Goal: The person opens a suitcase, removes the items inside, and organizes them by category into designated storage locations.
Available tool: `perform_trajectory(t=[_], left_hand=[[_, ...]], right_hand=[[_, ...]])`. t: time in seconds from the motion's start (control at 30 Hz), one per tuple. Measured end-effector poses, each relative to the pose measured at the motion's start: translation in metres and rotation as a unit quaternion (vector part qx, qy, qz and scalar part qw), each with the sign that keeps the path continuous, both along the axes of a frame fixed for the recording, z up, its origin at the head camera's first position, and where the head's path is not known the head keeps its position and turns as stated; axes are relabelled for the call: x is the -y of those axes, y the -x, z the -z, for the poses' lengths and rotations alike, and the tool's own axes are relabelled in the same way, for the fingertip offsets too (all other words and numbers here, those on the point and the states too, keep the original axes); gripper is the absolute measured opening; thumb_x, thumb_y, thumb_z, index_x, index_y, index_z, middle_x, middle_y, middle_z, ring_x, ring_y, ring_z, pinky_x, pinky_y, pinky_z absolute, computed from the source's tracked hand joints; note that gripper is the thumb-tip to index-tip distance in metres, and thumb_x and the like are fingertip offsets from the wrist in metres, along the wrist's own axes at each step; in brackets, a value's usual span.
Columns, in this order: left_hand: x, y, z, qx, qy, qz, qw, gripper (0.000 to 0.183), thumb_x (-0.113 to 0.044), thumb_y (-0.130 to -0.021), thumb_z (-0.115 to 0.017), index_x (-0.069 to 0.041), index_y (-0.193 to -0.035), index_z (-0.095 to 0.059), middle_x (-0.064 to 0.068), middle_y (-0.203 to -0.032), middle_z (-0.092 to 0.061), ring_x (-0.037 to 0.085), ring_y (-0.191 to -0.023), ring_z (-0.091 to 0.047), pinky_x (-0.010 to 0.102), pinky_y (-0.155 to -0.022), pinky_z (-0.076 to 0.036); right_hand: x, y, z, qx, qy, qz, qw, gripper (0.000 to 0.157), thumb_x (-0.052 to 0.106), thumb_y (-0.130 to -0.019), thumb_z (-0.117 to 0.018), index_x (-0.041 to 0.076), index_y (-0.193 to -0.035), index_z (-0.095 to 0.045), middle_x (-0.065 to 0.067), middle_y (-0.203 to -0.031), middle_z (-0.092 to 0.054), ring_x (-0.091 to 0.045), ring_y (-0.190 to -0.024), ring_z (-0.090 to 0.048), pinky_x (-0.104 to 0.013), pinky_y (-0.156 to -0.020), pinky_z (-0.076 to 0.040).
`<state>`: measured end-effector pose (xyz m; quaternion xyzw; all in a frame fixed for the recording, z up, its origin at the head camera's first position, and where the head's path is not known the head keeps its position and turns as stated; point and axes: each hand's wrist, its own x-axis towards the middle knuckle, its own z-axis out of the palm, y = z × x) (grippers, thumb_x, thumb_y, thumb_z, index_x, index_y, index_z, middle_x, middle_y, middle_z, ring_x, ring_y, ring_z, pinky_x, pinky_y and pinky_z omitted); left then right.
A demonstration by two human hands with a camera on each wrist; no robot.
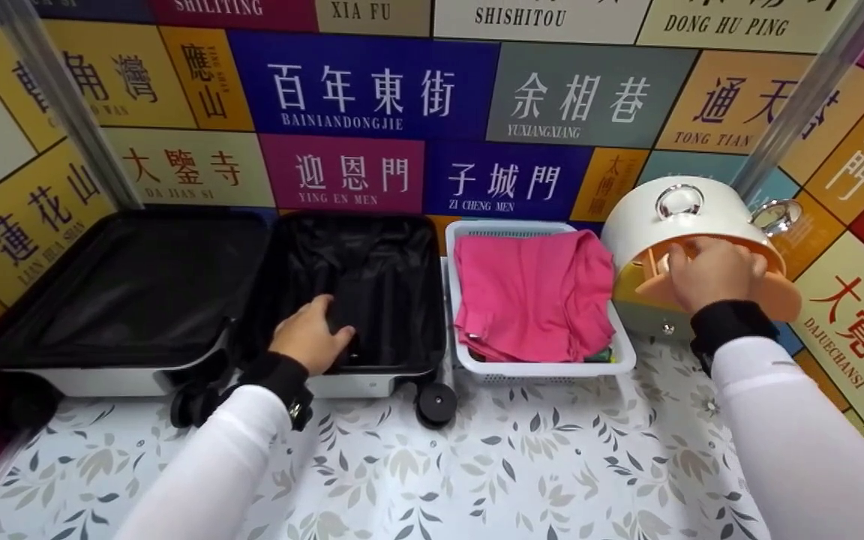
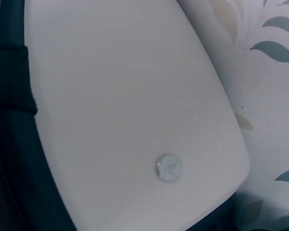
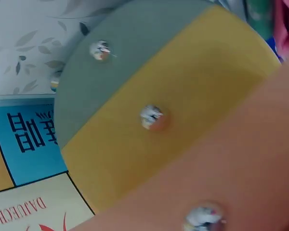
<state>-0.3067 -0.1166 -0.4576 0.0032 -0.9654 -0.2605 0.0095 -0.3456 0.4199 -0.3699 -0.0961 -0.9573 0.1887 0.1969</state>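
Note:
A black-lined suitcase [image 1: 372, 262] with a white shell [image 2: 135, 120] lies open at the back left. My left hand [image 1: 310, 335] reaches into its right half with fingers bent over a dark shape on the lining; a grip does not show. At the right, a round tiered container [image 1: 672, 214] with a white top and silver ring handles is tipped toward me. My right hand [image 1: 713, 271] grips its orange tier at the rim. The right wrist view shows its yellow band [image 3: 183, 110] with grey and orange bands beside it.
A white basket [image 1: 544, 369] holding a pink cloth [image 1: 533, 292] stands between the suitcase and the container. The table [image 1: 522, 465] has a leaf-patterned cover. Walls with coloured signs close in the back and sides, with clear poles [image 1: 64, 97] at the corners.

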Motion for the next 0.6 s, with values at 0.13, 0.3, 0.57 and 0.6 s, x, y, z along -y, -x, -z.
perform_trajectory(t=[0.13, 0.3, 0.57, 0.6], left_hand=[[-0.001, 0.000, 0.002, 0.004, 0.001, 0.000, 1.0000, 0.074, -0.041, -0.101, -0.067, -0.005, -0.160, -0.039, 0.026, -0.158, -0.050, 0.045, -0.145, -0.049, 0.059, -0.124, -0.032], [-0.003, 0.000, 0.001, -0.003, 0.008, 0.004, 1.0000, 0.075, -0.041, -0.100, -0.067, -0.003, -0.160, -0.040, 0.027, -0.158, -0.049, 0.043, -0.147, -0.047, 0.059, -0.125, -0.030], [-0.006, 0.003, -0.002, -0.005, 0.029, 0.013, 0.9995, 0.082, -0.046, -0.099, -0.066, -0.002, -0.162, -0.037, 0.027, -0.164, -0.040, 0.049, -0.155, -0.033, 0.062, -0.127, -0.025], [-0.006, 0.003, -0.002, -0.005, 0.033, 0.013, 0.9994, 0.083, -0.047, -0.099, -0.067, -0.002, -0.162, -0.036, 0.026, -0.165, -0.039, 0.050, -0.155, -0.031, 0.063, -0.128, -0.024]], right_hand=[[-0.002, -0.011, 0.026, -0.139, 0.014, -0.036, 0.990, 0.045, 0.025, -0.103, -0.057, -0.008, -0.134, -0.062, -0.032, -0.147, -0.056, -0.056, -0.139, -0.041, -0.068, -0.121, -0.016], [-0.013, -0.027, 0.054, -0.166, 0.039, -0.030, 0.985, 0.069, 0.020, -0.099, -0.060, -0.006, -0.158, -0.035, -0.026, -0.171, -0.025, -0.050, -0.154, -0.022, -0.065, -0.129, -0.012], [-0.013, -0.046, 0.088, -0.113, 0.063, -0.004, 0.992, 0.095, 0.015, -0.096, -0.060, -0.004, -0.166, 0.001, -0.021, -0.176, 0.012, -0.049, -0.160, -0.002, -0.061, -0.132, -0.009], [-0.012, -0.047, 0.092, -0.103, 0.061, -0.008, 0.993, 0.095, 0.014, -0.096, -0.060, -0.005, -0.166, 0.002, -0.021, -0.176, 0.014, -0.050, -0.159, -0.002, -0.062, -0.131, -0.009]])
